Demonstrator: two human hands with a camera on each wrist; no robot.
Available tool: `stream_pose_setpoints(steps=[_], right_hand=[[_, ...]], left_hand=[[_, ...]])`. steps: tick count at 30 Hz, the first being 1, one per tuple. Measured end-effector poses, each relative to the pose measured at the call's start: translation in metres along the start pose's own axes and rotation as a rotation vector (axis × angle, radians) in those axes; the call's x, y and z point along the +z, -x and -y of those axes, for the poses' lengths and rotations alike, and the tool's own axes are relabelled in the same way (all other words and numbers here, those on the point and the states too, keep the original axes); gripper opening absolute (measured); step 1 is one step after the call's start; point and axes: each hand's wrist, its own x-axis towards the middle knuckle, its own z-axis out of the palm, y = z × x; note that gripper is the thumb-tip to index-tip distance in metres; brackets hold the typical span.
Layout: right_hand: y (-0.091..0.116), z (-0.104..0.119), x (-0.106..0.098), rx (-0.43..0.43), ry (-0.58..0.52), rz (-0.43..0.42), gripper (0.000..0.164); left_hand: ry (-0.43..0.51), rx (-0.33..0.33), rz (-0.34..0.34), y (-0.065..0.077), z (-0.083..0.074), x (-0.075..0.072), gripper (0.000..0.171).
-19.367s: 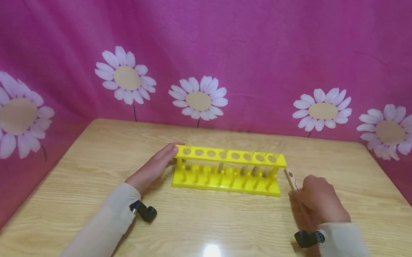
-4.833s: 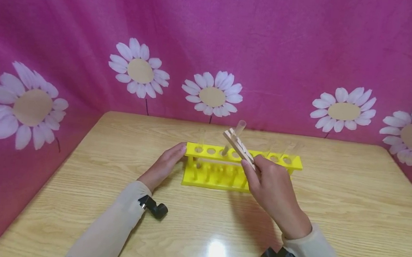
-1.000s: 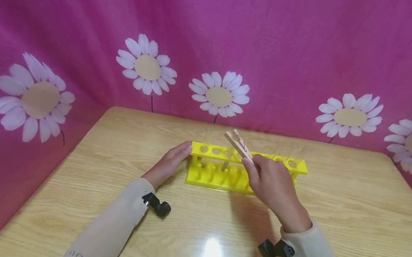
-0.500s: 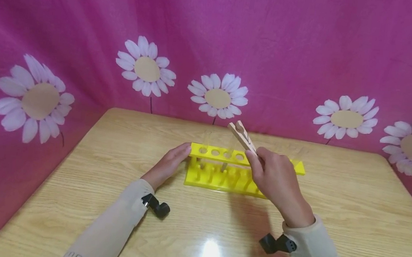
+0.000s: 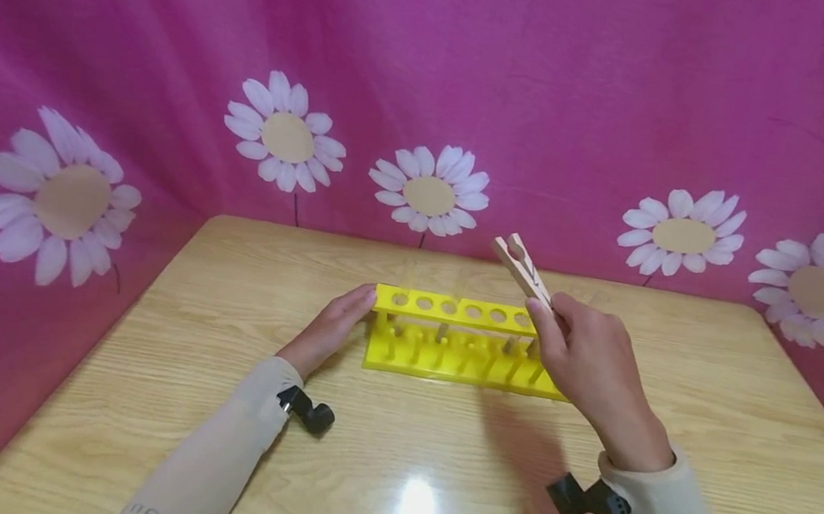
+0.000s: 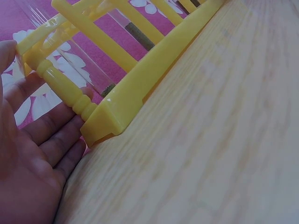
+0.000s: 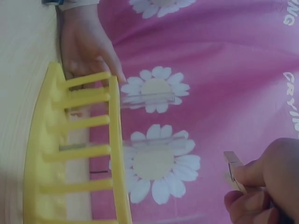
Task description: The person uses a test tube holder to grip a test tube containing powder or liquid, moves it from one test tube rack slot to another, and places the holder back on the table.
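A yellow test tube rack (image 5: 445,368) stands on the table, holding several clear test tubes; the one in the third hole from the left (image 5: 458,280) rises upright. In the left wrist view, the tube bottoms carry dark material (image 6: 139,36). My left hand (image 5: 333,320) grips the rack's left end, thumb at the top plate and fingers behind the end post (image 6: 63,88). My right hand (image 5: 592,364) holds a wooden test tube clamp (image 5: 519,270) above the rack's right part. Nothing sits between the clamp's tips. That hand hides the rack's right end.
A pale wood-grain table (image 5: 283,478) lies under everything. Right behind its far edge hangs a magenta cloth (image 5: 433,58) printed with white daisies. A black wrist camera (image 5: 305,411) is strapped at each sleeve.
Earlier, the clamp held a tilted tube above the third hole; now that tube stands in it. The clamp has risen and moved right in my right hand. My left hand keeps its grip.
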Motion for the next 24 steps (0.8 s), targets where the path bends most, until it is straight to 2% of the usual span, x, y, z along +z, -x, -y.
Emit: stream_pose_setpoints(steps=[4, 9, 16, 24], right_hand=[[0.006, -0.007, -0.008, 0.018, 0.018, -0.024, 0.036], [0.012, -0.015, -0.016, 0.044, 0.036, -0.066, 0.035], [0.019, -0.026, -0.026, 0.158, 0.032, -0.07, 0.039], [0.029, -0.049, -0.046, 0.248, 0.053, -0.099, 0.046]], left_hand=[[0.015, 0.025, 0.002, 0.0, -0.001, 0.0, 0.069], [0.023, 0.022, -0.01, 0.001, -0.002, 0.001, 0.066], [0.045, 0.014, 0.003, 0.002, -0.001, 0.0, 0.068], [0.042, 0.01, 0.015, 0.0, -0.001, 0.001, 0.069]])
